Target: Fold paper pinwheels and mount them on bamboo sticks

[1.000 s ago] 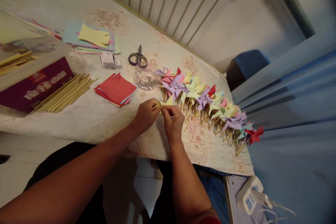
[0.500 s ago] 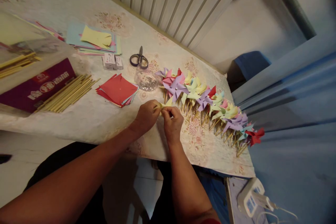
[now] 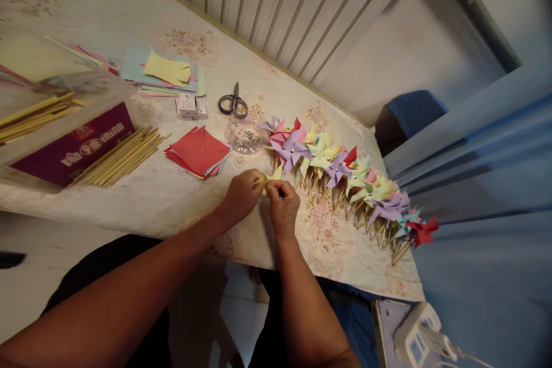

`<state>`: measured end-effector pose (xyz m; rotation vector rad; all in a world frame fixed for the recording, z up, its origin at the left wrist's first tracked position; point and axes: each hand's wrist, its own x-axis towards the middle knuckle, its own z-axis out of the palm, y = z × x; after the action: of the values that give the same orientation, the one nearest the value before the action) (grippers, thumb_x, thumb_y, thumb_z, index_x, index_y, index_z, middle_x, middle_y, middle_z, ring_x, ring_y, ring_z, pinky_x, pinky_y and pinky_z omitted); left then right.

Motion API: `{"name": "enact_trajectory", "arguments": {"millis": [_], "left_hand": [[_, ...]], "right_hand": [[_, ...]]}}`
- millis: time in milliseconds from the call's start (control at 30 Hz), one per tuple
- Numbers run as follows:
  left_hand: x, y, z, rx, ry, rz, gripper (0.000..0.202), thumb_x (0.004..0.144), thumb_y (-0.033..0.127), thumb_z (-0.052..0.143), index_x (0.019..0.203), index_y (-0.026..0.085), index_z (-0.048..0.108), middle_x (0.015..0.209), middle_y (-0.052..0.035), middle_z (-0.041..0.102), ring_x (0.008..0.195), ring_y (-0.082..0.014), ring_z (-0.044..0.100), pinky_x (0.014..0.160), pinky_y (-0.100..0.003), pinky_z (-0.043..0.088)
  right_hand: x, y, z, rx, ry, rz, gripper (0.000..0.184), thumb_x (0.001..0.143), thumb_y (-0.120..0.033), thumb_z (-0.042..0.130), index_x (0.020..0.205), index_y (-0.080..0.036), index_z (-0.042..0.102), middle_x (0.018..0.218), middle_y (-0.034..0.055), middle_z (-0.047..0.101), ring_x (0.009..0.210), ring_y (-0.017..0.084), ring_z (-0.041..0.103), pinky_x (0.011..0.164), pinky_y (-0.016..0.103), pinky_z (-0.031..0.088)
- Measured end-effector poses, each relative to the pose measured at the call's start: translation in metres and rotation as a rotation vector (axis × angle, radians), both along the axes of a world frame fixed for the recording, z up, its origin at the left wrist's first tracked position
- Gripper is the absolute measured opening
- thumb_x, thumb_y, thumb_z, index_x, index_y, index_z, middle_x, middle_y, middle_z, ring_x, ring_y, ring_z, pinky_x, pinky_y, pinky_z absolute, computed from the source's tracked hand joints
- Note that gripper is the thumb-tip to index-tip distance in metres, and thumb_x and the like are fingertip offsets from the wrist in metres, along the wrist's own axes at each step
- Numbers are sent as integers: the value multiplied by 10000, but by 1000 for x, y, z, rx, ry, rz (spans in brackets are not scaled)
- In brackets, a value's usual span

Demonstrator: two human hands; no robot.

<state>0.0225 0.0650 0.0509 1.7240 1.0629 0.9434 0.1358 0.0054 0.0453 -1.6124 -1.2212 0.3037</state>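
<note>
Frame centre: your left hand (image 3: 245,192) and right hand (image 3: 285,207) both pinch the yellow paper (image 3: 275,173); press lightly, avoiding creases.

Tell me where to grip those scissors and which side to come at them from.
Grip the scissors by their dark finger loops, probably from above on the person's side: the loops face the person, while the blades point away toward the radiator. The clear dish sits close to the loops on the near side, so reaching down should avoid bumping it.
</note>
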Motion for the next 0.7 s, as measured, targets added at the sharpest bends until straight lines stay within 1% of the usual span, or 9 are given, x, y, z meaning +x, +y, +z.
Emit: {"name": "enact_trajectory", "arguments": {"millis": [67, 200, 267, 333, 433, 500, 533, 667, 700], "left_hand": [[0, 0, -1, 12, 11, -3, 201, 766, 138, 499, 590, 207, 430, 601, 27, 468, 623, -139, 449, 630, -273, 340], [-1, 0, -4, 23, 19, -10, 192, 773, 135, 489, 600, 201, 439, 615, 25, 474, 630, -135, 457, 643, -274, 357], [-1, 0, -4, 22, 22, -9, 189, 776, 138, 489, 603, 200, 444, 622, 22, 480, 635, -134, 462, 645, -273, 361], [-1, 0, -5, 21, 19, -6, 195, 777, 136, 492, 600, 199, 440, 625, 21, 481, 634, -132, 463, 641, -272, 361], [-1, 1, -5, 13, 18, 1, 194, 772, 122, 499, 600, 197, 446, 625, 22, 484, 636, -132, 468, 641, -272, 360], [-1, 1, -6, 7, 20, 5, 198, 772, 116, 501, 600, 196, 446, 619, 26, 481, 634, -130, 466, 643, -270, 360], [-2, 1, -6, 7, 19, 4, 198, 773, 115, 501, 601, 195, 448, 618, 27, 481, 634, -130, 465, 642, -269, 361], [-2, 1, -8, 21, 13, -18, 197, 777, 117, 502, 603, 195, 453, 618, 29, 489, 639, -129, 466, 639, -263, 361], [-2, 1, -8, 25, 15, -21, 197, 776, 117, 502, 602, 194, 453, 621, 28, 493, 642, -129, 469, 642, -263, 361]], "right_hand": [[-1, 0, 0, -8, 13, -2, 160, 854, -255, 601, 716, -193, 655, 707, -16, 615, 679, 150, 554, 674, 276, 430], [1, -1, 3, 62, -190, 47, 176, 876, -242, 586, 717, -202, 649, 733, 6, 625, 757, 172, 556, 754, 307, 422], [1, -1, 3, 81, -224, 56, 180, 878, -242, 582, 713, -206, 646, 733, 10, 627, 774, 178, 556, 768, 315, 419], [-1, 0, 1, 55, -150, 34, 175, 867, -249, 588, 707, -204, 645, 727, 5, 622, 751, 173, 558, 744, 307, 423], [-4, 1, -4, -38, 64, -6, 158, 844, -277, 602, 717, -193, 647, 710, -10, 615, 691, 158, 552, 682, 286, 434], [-4, 1, -6, -62, 105, -16, 160, 843, -290, 603, 724, -191, 647, 700, -16, 609, 676, 155, 544, 668, 282, 434], [-2, 1, -6, -50, 64, -9, 163, 849, -289, 602, 726, -193, 647, 705, -12, 611, 688, 158, 545, 680, 286, 433], [5, 0, -3, 67, -271, 77, 194, 893, -264, 573, 725, -207, 652, 743, 22, 633, 774, 189, 547, 767, 329, 412], [6, 0, -2, 86, -320, 91, 206, 902, -263, 565, 723, -210, 651, 743, 27, 635, 783, 194, 543, 779, 338, 408]]}}
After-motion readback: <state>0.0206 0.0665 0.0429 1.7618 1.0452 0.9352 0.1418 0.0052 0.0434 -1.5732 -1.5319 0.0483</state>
